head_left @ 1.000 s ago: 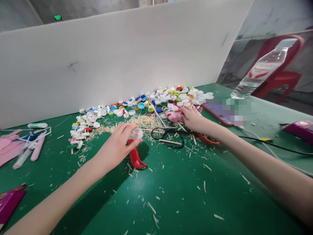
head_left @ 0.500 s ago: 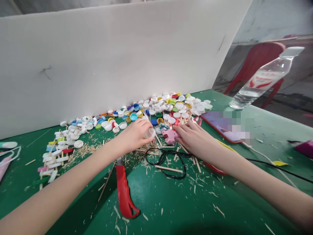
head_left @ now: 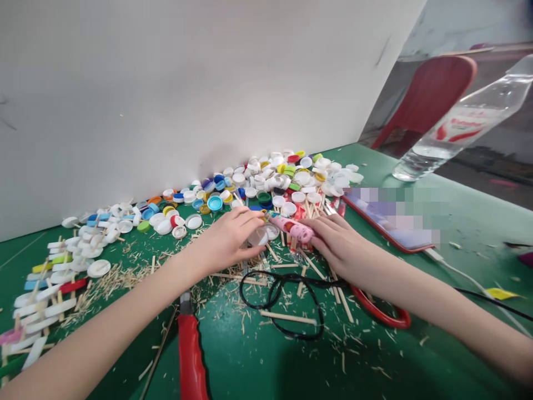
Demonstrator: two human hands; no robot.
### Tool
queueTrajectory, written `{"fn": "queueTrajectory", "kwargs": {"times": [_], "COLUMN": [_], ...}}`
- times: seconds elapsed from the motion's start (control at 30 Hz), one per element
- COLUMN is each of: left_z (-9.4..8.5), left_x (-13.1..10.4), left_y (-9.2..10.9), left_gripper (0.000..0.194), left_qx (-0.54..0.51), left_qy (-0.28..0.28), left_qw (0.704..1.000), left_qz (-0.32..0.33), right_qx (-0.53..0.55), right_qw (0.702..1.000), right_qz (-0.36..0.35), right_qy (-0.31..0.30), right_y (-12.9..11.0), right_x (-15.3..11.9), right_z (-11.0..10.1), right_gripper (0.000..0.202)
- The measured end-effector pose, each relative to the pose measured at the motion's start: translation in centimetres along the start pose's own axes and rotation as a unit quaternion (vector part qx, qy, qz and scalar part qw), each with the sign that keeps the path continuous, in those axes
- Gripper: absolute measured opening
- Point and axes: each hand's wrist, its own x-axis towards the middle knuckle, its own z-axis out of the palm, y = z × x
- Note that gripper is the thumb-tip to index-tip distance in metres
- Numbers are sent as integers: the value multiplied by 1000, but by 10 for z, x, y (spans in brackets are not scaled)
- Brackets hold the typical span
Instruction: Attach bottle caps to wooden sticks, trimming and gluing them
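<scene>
Has a red-handled knife (head_left: 191,355) close by on the green bench (head_left: 245,366), laid flat, maybe to stay still. Has a black cord (head_left: 331,283) beyond it, looped, likely to leave some slack. Pinches a clear cap (head_left: 259,237) in the fingers of the left hand (head_left: 220,241), probably by its edge to leave the middle bare. Grips the back of a pink glue gun (head_left: 291,226) in the fingers of the right hand (head_left: 341,239), nose toward the cap, perhaps to keep skin off the tip. Holds both just in front of bottle caps (head_left: 283,179), heaped near a white board (head_left: 208,83).
</scene>
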Motion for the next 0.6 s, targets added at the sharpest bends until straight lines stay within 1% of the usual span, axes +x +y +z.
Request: {"fn": "queueTrajectory", "kwargs": {"times": [0.07,0.23,0.47,0.6], "left_z": [3,7,7,7], "left_x": [0,2,3,4], "left_y": [0,-1,-1,-1], "left_gripper": [35,36,35,34], "left_qx": [10,6,-2,6], "left_qy": [0,3,-24,-19], "left_qw": [1000,1000,998,998], "left_qz": [0,-26,-58,-60], "right_qx": [22,69,129,139], "right_qw": [1000,995,984,978], "right_qz": [20,61,117,146], "right_qy": [-1,-22,-43,-51], "right_y": [1,0,-2,0], "right_x": [0,2,2,0], "right_z": [0,-4,-12,-12], "right_gripper": [42,38,39,40]}}
